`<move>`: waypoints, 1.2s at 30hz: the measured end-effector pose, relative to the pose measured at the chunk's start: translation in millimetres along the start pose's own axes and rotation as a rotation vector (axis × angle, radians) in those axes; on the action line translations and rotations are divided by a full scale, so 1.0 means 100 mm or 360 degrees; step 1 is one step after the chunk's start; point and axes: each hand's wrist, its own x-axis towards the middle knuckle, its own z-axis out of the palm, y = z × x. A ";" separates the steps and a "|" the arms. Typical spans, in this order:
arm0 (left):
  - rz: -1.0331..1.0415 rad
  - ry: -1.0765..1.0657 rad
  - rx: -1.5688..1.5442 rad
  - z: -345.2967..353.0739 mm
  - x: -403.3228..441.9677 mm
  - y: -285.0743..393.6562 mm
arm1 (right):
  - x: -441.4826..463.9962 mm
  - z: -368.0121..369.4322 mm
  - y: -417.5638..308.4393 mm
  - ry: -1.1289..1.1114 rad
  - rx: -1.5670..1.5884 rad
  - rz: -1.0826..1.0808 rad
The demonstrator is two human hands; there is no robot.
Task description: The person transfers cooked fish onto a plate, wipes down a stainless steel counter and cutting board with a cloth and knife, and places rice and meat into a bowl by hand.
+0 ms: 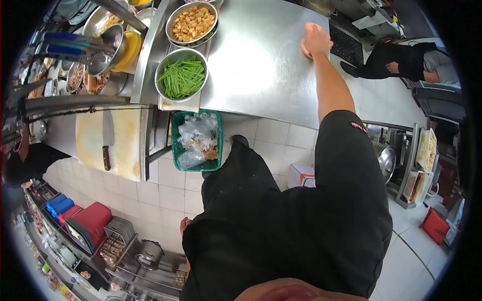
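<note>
My right hand rests closed on the steel table, near its far right edge. Its fingers are curled, and whether anything is inside them is hidden. Low at my left side, only a small part of my left hand shows beside my black clothing; its fingers are mostly hidden. On the table's left side stand a bowl of cut green vegetables and, behind it, a bowl of brown chunks. Neither hand touches the bowls.
A green bin with plastic bags stands below the table. A knife lies on a cutting board at left. Other people are at the far right and far left. A white box sits on the floor.
</note>
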 end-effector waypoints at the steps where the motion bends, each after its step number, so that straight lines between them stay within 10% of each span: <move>1: 0.0000 -0.0020 0.0042 -0.03 0.05 -0.21 | -0.11 0.15 0.23 0.0277 -0.0020 -0.0086; 3: 0.0031 -0.0086 0.0186 -0.09 0.21 -0.64 | -0.31 0.55 0.58 0.0853 -0.0050 -0.0265; 15: 0.0954 -0.0394 0.1530 -0.80 1.54 -1.08 | -3.07 -0.65 -1.90 0.0441 0.0785 -0.0911; 18: 0.0259 -0.0189 0.0072 -0.99 1.29 -0.18 | -2.82 -0.70 -1.29 0.0085 0.0665 -0.0992; 24: 0.0090 0.0083 -0.0332 -1.00 0.81 0.12 | -2.73 -0.55 0.03 0.0488 0.0228 -0.0375; 27: 0.1219 -0.0103 0.1437 -0.98 1.30 -1.25 | -2.41 -0.32 -0.16 0.0618 -0.0081 0.0087; 29: 0.2004 0.0087 0.1022 -0.67 0.94 -1.16 | -2.24 -0.14 -0.57 0.0493 0.0570 -0.0062; 32: 0.0623 -0.0246 0.0775 -0.52 0.84 -1.38 | -2.20 -0.24 -1.48 0.0344 0.0582 -0.0728; 36: 0.0294 -0.0202 0.0457 -0.20 0.73 -1.02 | -1.91 -0.35 -1.75 0.0330 0.0707 -0.1010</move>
